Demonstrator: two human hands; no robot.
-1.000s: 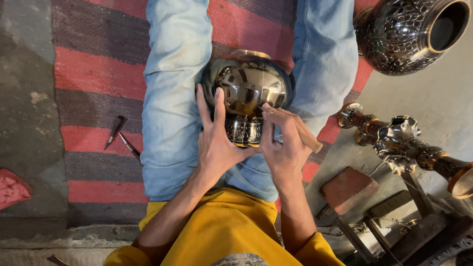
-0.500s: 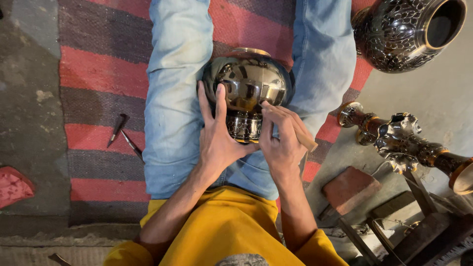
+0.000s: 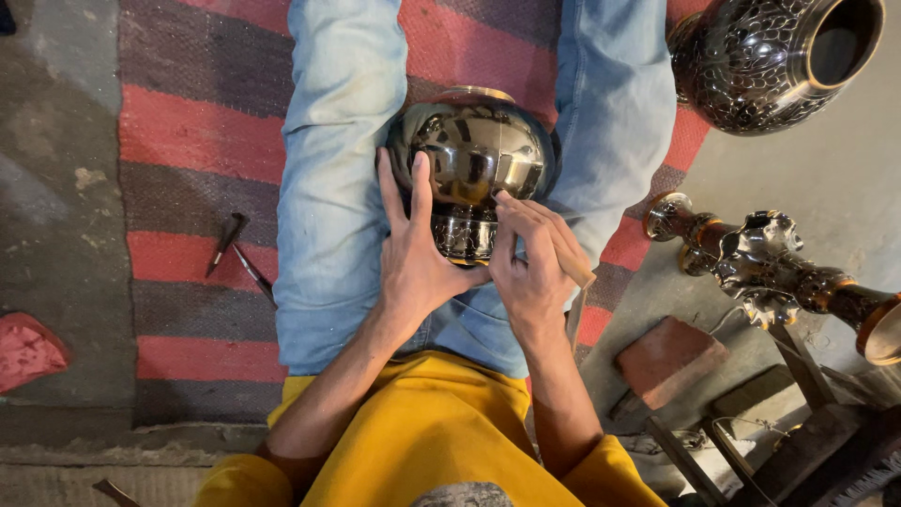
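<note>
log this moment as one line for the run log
left hand steadies shiny metal pot in lap | right hand holds wooden-handled tool to pot's patterned neck band | two metal tools on striped rug

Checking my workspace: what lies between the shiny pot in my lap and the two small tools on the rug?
In the head view, only the left jeans-clad leg lies between the pot and the tools, then striped rug.

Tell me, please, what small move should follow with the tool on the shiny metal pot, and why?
Probably a short stroke onward along the patterned band. The right hand holds the wooden-handled tool with its tip at the band's upper edge, while the left hand steadies the metal pot between the knees.
</note>
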